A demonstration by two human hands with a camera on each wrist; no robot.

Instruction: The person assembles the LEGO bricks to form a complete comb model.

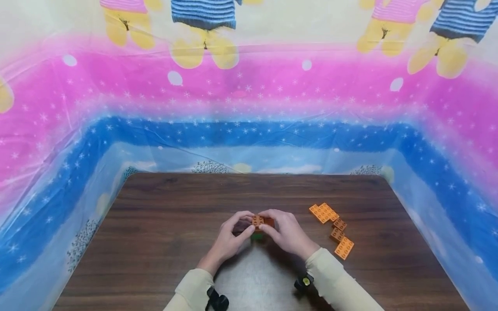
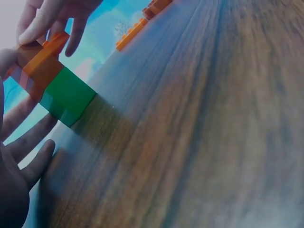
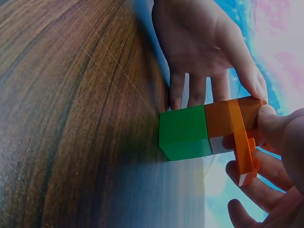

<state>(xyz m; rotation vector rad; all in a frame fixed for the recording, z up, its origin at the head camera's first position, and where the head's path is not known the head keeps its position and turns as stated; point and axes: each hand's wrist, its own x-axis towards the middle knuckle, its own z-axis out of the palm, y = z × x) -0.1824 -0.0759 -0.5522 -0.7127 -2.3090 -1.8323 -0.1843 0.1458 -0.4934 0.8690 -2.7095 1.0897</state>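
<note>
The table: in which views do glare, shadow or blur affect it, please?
Head view: pale glare on the table between the sleeves, dark shadow under the right hand; left wrist view: wood grain soft and blurred, whitish haze at lower right; right wrist view: dark shadow beside the green block.

Green block (image 2: pixel 69 97) on bench (image 2: pixel 166 123) bears brown-and-orange stack (image 2: pixel 46 73); left hand (image 2: pixel 12 183) flanks the block, right hand (image 2: pixel 47 14) grips above it, orange bricks (image 2: pixel 132 34) lie beyond it.

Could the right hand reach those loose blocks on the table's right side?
Probably yes: nothing visible stands between the right hand and the loose blocks, though it is holding the block stack.
</note>
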